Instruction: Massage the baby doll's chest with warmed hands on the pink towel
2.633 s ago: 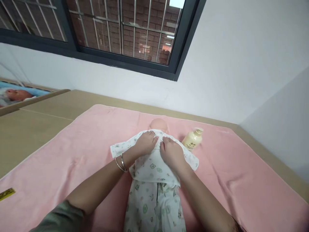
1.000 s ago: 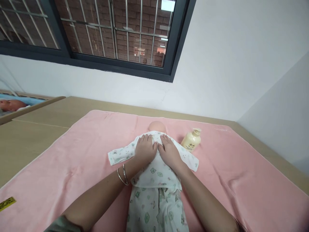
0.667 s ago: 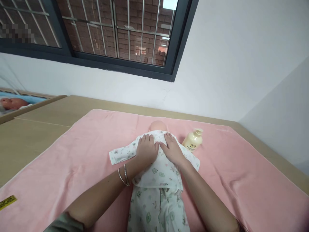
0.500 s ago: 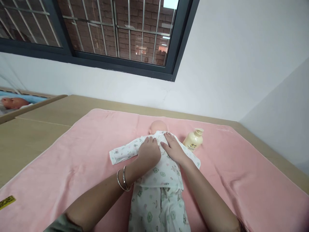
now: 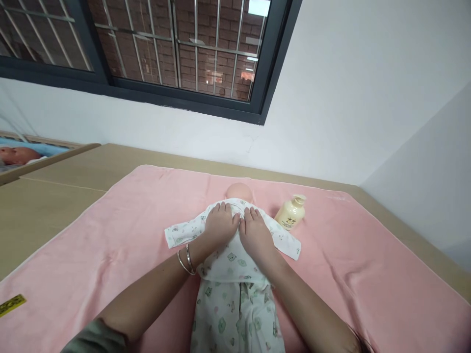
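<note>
A baby doll (image 5: 239, 191) lies stretched out, dressed in a white printed shirt (image 5: 235, 264) and matching trousers (image 5: 222, 314); only the smooth top of its head shows bare. Its sleeves reach out to both sides. My left hand (image 5: 221, 225) rests on the upper part of the shirt, palm down, fingers extended and close together. Beside it, my right hand (image 5: 255, 235) lies palm down on the same cloth, also with fingers extended. The thumbs almost meet at the middle of the shirt. Whether the doll is face up or face down is hidden.
A pink blanket (image 5: 125, 235) covers much of the wooden table (image 5: 59, 196). A cream pump bottle (image 5: 290, 213) stands right of the doll. A yellow printed strip (image 5: 12, 305) lies at left. Another doll (image 5: 18, 155) rests in a wooden-edged bed. A barred window (image 5: 176, 44) is ahead.
My left hand has gone from curled to flatter on the shirt. My right hand has shifted slightly left and down, its fingers now closer together. The doll's right-side sleeve shows more.
</note>
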### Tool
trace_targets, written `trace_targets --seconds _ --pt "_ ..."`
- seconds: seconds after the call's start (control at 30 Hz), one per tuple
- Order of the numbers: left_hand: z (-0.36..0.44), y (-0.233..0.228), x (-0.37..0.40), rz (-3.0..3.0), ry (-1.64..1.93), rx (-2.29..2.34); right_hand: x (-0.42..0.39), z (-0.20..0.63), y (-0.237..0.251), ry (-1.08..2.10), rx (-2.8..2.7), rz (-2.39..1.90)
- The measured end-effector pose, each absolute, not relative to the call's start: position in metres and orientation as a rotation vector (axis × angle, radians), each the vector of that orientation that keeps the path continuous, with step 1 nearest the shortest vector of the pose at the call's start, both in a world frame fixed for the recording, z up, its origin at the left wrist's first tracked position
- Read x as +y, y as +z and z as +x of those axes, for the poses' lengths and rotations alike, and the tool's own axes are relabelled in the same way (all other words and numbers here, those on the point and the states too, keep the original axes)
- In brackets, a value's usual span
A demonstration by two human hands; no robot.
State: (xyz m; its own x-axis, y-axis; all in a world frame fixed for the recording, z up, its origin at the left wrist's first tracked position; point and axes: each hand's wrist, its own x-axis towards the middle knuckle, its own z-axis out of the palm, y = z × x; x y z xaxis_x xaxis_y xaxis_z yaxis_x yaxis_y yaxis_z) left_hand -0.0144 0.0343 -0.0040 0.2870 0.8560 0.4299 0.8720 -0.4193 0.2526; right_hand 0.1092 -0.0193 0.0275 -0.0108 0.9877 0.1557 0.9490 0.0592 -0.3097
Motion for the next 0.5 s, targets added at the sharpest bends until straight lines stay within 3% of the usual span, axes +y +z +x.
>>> trace_targets --seconds 0.33,0.5 --pt "-0.002 0.008 -0.001 -2.519 -0.696 -1.567 0.016 0.151 0.017 0.367 -2.003 -1.73" --pt "-0.009 0.004 0.016 -2.604 -0.756 -1.541 0.01 0.144 0.019 0.269 -2.027 -1.769"
